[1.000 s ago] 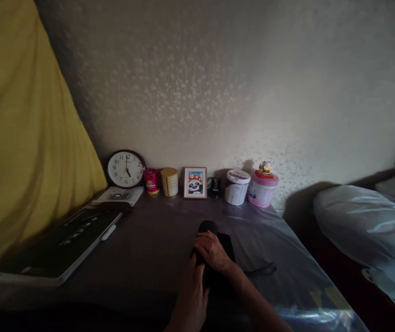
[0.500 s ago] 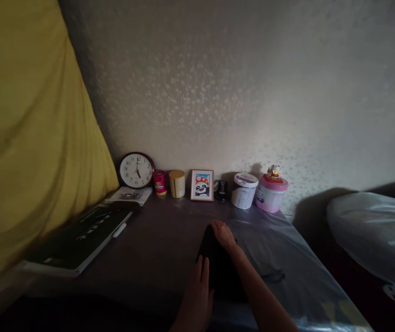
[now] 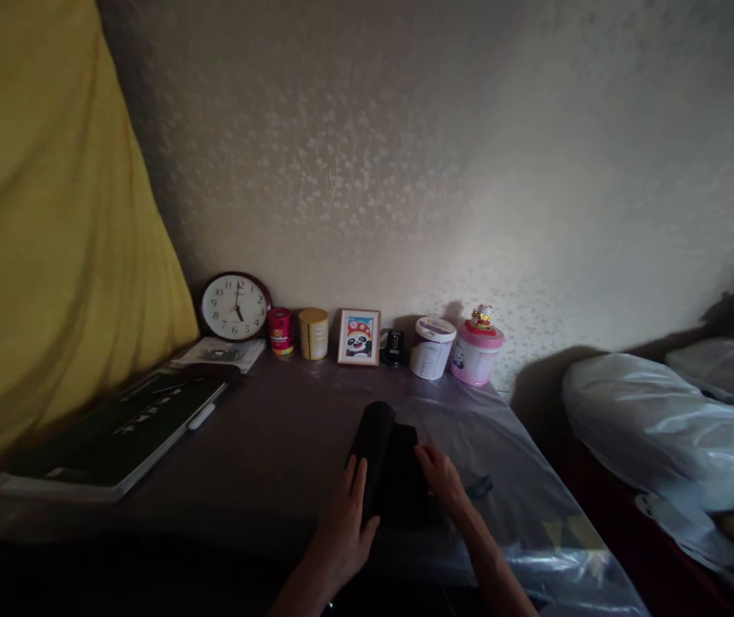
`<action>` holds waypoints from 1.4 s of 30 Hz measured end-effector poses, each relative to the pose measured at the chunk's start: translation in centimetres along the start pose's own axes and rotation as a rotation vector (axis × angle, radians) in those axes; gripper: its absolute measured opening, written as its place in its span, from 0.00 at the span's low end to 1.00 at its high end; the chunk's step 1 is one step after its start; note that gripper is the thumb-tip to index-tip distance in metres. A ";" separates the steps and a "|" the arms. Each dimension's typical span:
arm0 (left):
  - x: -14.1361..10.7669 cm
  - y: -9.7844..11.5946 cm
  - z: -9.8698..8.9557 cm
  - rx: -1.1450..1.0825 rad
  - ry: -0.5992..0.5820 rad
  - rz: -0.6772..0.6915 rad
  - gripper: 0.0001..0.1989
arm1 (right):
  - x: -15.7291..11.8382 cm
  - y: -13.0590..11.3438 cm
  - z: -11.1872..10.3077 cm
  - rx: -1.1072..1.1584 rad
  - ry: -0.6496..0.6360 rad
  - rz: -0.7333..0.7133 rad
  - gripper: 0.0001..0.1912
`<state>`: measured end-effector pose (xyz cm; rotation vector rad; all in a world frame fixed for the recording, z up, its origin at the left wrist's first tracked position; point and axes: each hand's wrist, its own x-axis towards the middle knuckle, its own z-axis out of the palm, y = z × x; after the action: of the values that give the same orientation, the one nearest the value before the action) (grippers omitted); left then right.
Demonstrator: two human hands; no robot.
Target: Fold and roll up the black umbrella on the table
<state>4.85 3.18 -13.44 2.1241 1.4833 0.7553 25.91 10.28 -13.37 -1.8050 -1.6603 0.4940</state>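
Note:
A black sheet-like item (image 3: 403, 480) lies on the table, its left part curved up into a roll (image 3: 376, 428). My left hand (image 3: 349, 514) rests against the left side of the roll, fingers extended and thumb apart. At the sheet's right edge is my right hand (image 3: 440, 476), its fingers pressed together on the black material. A small dark strap-like piece (image 3: 479, 487) lies just right of that hand.
Along the wall stand a clock (image 3: 236, 307), red can (image 3: 281, 332), yellow-lidded can (image 3: 313, 334), panda picture frame (image 3: 359, 337), white tub (image 3: 432, 348) and pink tub (image 3: 477, 353) with a figurine. A green board (image 3: 116, 433) lies left; plastic bags (image 3: 655, 428) are right.
My right hand has moved from the top of the black item to its right edge. The rolled part now shows more clearly beside my left hand. The camera view has turned slightly right.

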 end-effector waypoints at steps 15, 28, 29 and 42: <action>-0.3 0.8 -0.3 0.032 -0.023 -0.098 0.45 | -1.3 -5.0 -0.6 -0.198 -0.005 -0.042 0.17; -0.4 0.5 -0.1 0.041 -0.028 -0.068 0.42 | 1.3 -7.5 3.0 0.256 -0.048 -0.044 0.20; -0.4 0.6 -0.2 0.040 -0.033 -0.067 0.42 | 1.3 -7.8 3.3 0.252 -0.055 -0.048 0.20; -0.1 -0.1 -0.5 0.011 -0.045 -0.114 0.39 | 1.3 -9.4 4.9 0.146 -0.217 -0.110 0.15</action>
<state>4.47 3.11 -13.14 2.0312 1.5724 0.6551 15.91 12.60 -10.50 -1.5910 -1.8062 0.7636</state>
